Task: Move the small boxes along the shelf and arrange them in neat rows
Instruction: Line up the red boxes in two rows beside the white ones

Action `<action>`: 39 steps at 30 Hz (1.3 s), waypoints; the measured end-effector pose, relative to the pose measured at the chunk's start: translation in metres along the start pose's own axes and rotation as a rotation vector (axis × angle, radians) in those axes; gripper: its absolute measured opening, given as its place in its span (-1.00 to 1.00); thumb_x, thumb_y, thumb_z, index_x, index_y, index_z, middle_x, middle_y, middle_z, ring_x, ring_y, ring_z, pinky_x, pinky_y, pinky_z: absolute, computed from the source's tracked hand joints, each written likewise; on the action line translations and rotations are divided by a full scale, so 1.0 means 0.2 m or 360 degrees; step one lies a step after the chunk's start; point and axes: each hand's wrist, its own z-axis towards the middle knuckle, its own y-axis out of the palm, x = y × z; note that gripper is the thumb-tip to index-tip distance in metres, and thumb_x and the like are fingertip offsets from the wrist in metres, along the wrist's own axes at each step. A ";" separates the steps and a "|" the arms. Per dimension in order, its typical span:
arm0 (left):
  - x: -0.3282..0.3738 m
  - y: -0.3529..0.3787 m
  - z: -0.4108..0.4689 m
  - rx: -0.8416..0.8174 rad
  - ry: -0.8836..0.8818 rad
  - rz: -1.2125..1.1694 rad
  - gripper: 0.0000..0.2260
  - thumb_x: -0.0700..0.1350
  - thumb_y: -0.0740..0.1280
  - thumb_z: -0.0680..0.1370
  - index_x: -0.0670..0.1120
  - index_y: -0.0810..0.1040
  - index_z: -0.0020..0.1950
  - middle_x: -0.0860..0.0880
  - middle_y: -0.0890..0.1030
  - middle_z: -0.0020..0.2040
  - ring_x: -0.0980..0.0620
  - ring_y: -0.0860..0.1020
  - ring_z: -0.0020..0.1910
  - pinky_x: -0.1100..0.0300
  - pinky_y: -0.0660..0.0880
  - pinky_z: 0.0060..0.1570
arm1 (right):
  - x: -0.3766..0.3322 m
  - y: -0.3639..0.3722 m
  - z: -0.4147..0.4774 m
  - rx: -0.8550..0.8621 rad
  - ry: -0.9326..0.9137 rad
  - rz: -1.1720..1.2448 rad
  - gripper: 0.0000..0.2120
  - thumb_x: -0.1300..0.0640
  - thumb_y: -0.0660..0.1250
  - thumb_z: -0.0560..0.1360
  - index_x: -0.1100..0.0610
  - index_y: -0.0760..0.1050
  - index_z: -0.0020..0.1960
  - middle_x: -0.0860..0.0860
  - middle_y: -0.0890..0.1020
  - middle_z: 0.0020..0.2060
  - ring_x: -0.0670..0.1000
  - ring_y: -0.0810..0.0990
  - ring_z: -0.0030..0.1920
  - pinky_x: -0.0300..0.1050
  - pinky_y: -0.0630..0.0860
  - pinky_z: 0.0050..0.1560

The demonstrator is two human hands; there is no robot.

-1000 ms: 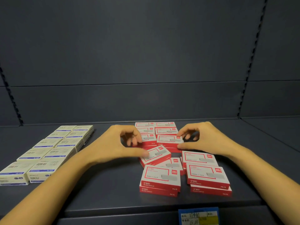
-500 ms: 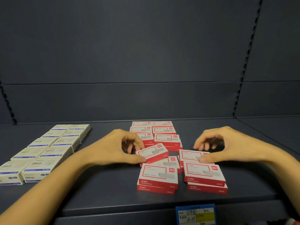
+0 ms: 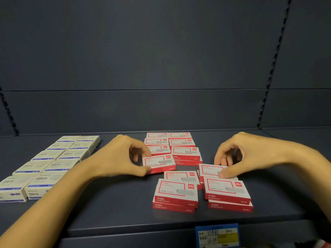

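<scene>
Several small red-and-white boxes lie on the dark shelf (image 3: 116,208). My left hand (image 3: 121,156) pinches one slightly tilted red box (image 3: 159,162) between thumb and fingers, at the left of the group. My right hand (image 3: 240,154) holds another red box (image 3: 210,170) by its right end, thumb on its front edge and fingers behind it. Behind them, red boxes in two columns (image 3: 179,142) reach toward the back wall. In front sit two stacks, a left stack (image 3: 176,193) and a right stack (image 3: 226,190), with one more red box (image 3: 180,176) between.
Two neat columns of cream boxes with blue stripes (image 3: 48,161) fill the shelf's left side. A blue and yellow price tag (image 3: 217,236) hangs on the shelf's front edge. The grey back panel (image 3: 161,108) rises behind, with slotted uprights at both sides.
My right hand moved right and forward, from the back boxes onto the box above the right stack. My left hand drew its tilted box slightly left and straighter.
</scene>
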 end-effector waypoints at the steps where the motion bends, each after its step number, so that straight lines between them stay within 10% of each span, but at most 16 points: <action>1: 0.00 0.00 0.00 0.0001 -0.0012 0.0027 -0.78 0.03 0.52 0.26 0.05 0.65 -0.14 0.05 0.67 -0.22 0.11 0.55 -0.27 0.26 0.50 -0.24 | -0.01 -0.01 0.00 -0.0017 0.0008 -0.0039 -0.75 -0.14 0.46 0.32 -0.05 0.61 -0.07 -0.09 0.69 -0.18 -0.04 0.64 -0.15 -0.17 0.57 -0.13; 19: -0.02 -0.03 0.00 -0.0128 -0.0128 0.0263 -0.66 0.25 0.48 0.23 0.17 0.63 -0.07 0.31 0.61 -0.20 0.30 0.53 -0.18 0.14 0.57 -0.10 | -0.12 -0.04 0.07 -0.0300 0.0062 -0.0378 -0.86 0.03 0.45 0.36 -0.03 0.56 -0.10 -0.12 0.71 -0.16 -0.18 0.65 -0.18 -0.31 0.57 -0.13; 39: -0.03 -0.02 0.00 -0.0127 -0.0061 0.0152 -0.70 0.15 0.52 0.25 0.10 0.65 -0.07 0.14 0.66 -0.14 0.17 0.54 -0.20 0.14 0.54 -0.10 | -0.20 0.12 0.26 0.0270 -0.0214 -0.1007 -0.54 -0.26 0.36 0.32 -0.09 0.42 0.14 -0.21 0.55 0.05 -0.16 0.50 -0.10 -0.43 0.38 -0.22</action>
